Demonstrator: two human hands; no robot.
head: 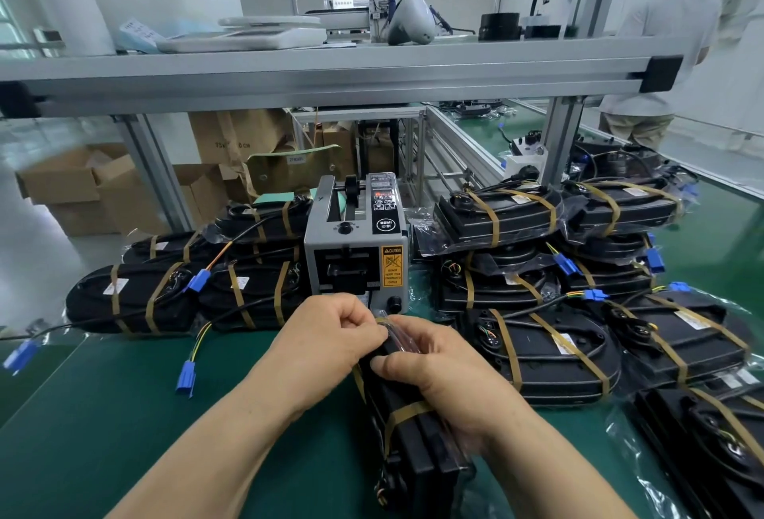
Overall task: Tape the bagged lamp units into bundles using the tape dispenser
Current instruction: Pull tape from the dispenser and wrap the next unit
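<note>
Where the hands meet: low centre of the frame, on a bagged lamp unit (417, 436), black, lying lengthwise on the green mat (103, 415)
Left hand (330, 332): fingers curled tight, pinching the clear bag film at the unit's far end
Right hand (434, 369): wrapped around the unit's right side, thumb laid across its top, holding it firmly
Tape strip (407, 411): one tan band crosses the unit just below the right hand
Tape dispenser (355, 254): grey box with a yellow caution label, at frame centre, just beyond the hands
Taped bundles, left (165, 295): black units banded in tan, stacked left of the dispenser
Taped bundles, right (537, 353): a larger pile filling the right side
Blue connector (186, 380): on loose wires, on the mat at lower left
Shelf (330, 67): metal, across the upper frame
Another person (661, 43): upper right, standing, back turned
</note>
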